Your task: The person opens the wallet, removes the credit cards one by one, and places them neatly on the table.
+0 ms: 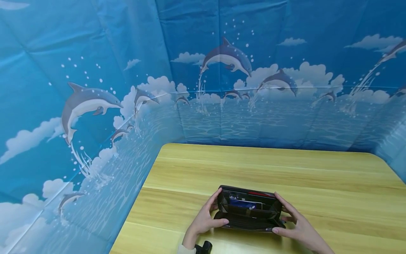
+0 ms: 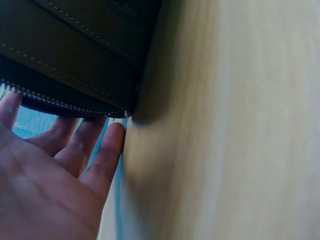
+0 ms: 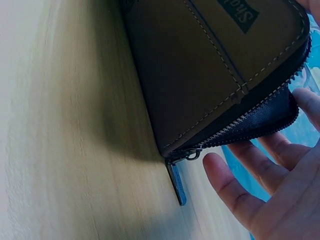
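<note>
The wallet (image 1: 248, 209) stood unzipped on the table (image 1: 285, 169); the left hand (image 1: 205, 220) and right hand (image 1: 298, 225) flanked it, fingers spread against its ends. Steadying both ends evenly seemed wise.

Both hands (image 1: 204, 220) (image 1: 298, 227), fingers loosely extended.
</note>
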The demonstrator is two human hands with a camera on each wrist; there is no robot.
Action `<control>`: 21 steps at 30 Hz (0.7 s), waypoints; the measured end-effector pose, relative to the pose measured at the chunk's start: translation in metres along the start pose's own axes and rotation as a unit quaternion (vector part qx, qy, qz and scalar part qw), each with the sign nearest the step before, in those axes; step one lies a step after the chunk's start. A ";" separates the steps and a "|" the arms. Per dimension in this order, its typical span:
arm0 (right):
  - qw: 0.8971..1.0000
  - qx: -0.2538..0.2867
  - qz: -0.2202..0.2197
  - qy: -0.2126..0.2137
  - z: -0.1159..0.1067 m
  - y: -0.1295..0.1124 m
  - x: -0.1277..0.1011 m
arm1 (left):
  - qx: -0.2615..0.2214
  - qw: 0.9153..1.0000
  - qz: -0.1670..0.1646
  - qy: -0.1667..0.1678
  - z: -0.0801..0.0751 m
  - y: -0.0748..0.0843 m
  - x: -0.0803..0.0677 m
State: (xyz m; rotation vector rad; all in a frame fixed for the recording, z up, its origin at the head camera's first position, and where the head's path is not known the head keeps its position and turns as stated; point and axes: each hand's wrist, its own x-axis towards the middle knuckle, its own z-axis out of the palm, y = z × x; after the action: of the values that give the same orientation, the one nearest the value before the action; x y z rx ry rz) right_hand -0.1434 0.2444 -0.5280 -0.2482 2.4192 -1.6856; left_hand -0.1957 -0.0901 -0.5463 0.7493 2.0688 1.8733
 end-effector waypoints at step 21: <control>0.984 -0.128 -0.114 0.055 -0.009 -0.025 0.003 | -0.010 1.000 0.001 -0.030 -0.003 0.007 -0.002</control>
State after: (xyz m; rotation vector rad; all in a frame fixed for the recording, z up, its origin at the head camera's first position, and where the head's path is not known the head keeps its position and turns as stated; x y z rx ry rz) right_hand -0.1480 0.2436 -0.5019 -0.4981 2.7852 -1.5011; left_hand -0.1941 -0.0930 -0.5392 0.7939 2.0119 1.8465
